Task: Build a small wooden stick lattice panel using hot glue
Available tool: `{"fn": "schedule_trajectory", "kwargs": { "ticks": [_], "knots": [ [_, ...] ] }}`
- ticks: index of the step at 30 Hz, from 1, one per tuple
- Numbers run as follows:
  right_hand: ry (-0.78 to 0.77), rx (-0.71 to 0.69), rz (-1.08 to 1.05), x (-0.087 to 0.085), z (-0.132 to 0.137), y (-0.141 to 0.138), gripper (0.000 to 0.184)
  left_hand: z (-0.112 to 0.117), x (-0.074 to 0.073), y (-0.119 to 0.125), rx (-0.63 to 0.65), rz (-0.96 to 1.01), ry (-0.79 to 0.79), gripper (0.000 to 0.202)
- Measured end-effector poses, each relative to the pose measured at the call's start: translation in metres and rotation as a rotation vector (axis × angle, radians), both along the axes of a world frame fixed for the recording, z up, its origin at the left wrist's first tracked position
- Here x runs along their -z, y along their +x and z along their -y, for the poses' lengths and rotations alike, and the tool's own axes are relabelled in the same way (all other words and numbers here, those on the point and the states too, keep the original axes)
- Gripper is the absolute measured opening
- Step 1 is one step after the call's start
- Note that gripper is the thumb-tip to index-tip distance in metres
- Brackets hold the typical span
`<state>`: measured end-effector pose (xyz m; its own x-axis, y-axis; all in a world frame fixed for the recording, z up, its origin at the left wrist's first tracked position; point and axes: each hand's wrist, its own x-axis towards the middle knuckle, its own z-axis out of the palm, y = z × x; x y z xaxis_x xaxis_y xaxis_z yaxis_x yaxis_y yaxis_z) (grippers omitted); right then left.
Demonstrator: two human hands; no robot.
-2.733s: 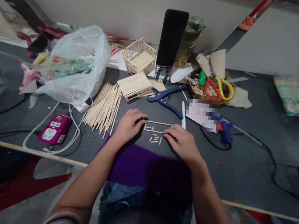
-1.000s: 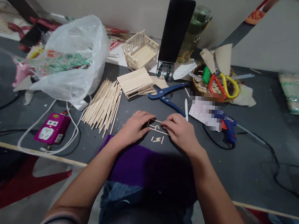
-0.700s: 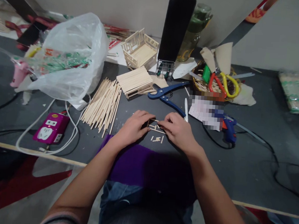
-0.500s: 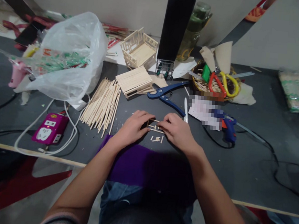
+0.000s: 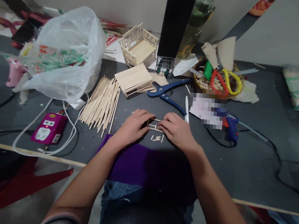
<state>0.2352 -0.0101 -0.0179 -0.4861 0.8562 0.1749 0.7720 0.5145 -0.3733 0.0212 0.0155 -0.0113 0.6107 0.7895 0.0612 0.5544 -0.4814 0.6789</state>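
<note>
Head view, the only one:

- Left hand [image 5: 134,126] and right hand [image 5: 175,129] are meeting at centre frame, just above the lower table edge. Both are working on a small stick frame [image 5: 155,125] lying flat on the grey table [image 5: 252,151].
- Left fingers are curled, with the tips closed on the frame's left end.
- Right fingers are bunched and pinching the frame's right part. That hand is covering most of it, so only a short stretch of the frame is showing between the hands.
- Short cut stick bits [image 5: 157,138] are lying loose just below the frame, with neither hand touching them.
- A purple cloth [image 5: 140,164] is hanging over the table edge under the forearms.
- A loose pile of long sticks [image 5: 102,101] is lying left of centre, near the left hand.
- Above it a flat stick panel [image 5: 134,79] is sitting, and higher up a miniature stick bench [image 5: 138,49].
- Blue cutters [image 5: 166,94] and a white pen [image 5: 186,108] are lying just above the right hand.
- A blue glue gun [image 5: 229,127] is resting right of centre, with its cord trailing off to the right.
- A basket [image 5: 200,83] holding scissors is sitting at upper right.
- A phone [image 5: 176,24] is standing upright on a stand at top centre.
- A plastic bag [image 5: 66,50] is filling the upper left, and a purple power strip [image 5: 48,132] is glowing at lower left.
</note>
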Motion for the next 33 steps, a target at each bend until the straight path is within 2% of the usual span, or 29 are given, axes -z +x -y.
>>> {"fn": "schedule_trajectory", "kwargs": {
  "ticks": [33],
  "knots": [
    [-0.034, 0.011, -0.037, -0.0001, 0.0014, 0.0011, 0.017, -0.0003, -0.0005, 0.0000, 0.005, 0.009, -0.011, 0.034]
  ]
}}
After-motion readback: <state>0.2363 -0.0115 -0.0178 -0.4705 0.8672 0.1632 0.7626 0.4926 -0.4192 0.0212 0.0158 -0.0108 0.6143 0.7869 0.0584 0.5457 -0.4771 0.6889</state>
